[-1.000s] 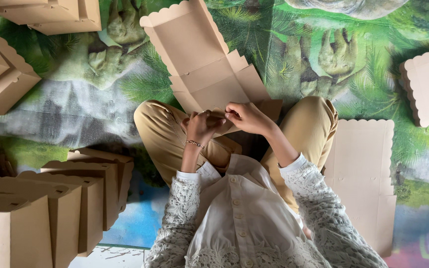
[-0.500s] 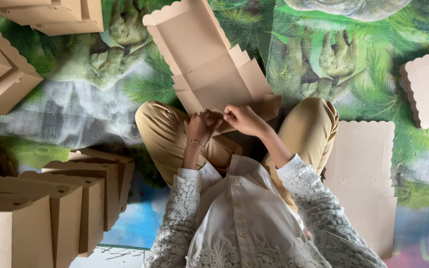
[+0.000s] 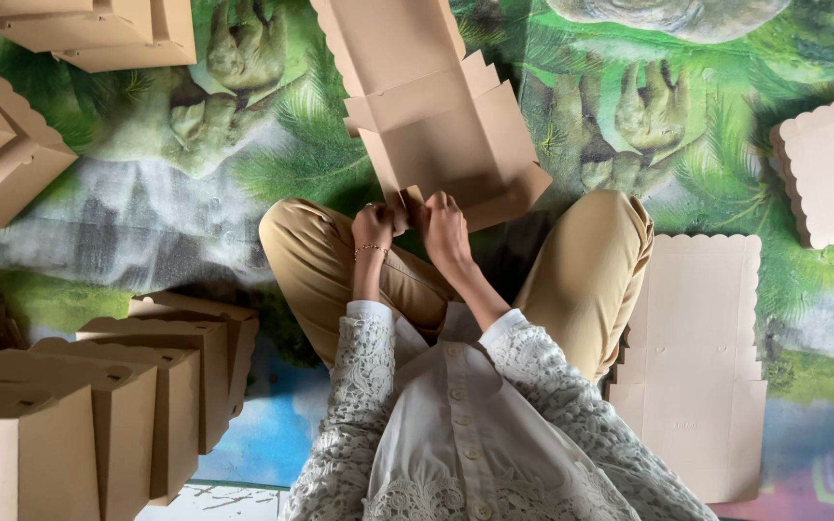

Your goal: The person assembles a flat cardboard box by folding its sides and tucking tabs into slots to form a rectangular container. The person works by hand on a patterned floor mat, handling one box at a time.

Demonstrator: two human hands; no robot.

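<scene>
Cardboard box [image 3: 436,125], half folded, lies on the floor mat just beyond both hands, its near edge pinched by the left hand [image 3: 375,228] and right hand [image 3: 444,228] close together, steadying the flap there for creasing.

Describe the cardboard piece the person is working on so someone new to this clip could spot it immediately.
Start at the seated person's tan-trousered knees; both hands, left hand and right hand, pinch the near edge of a half-folded brown box lying just beyond them. Unlike the flat sheets beside it and the finished boxes, its walls are only partly raised.
</scene>
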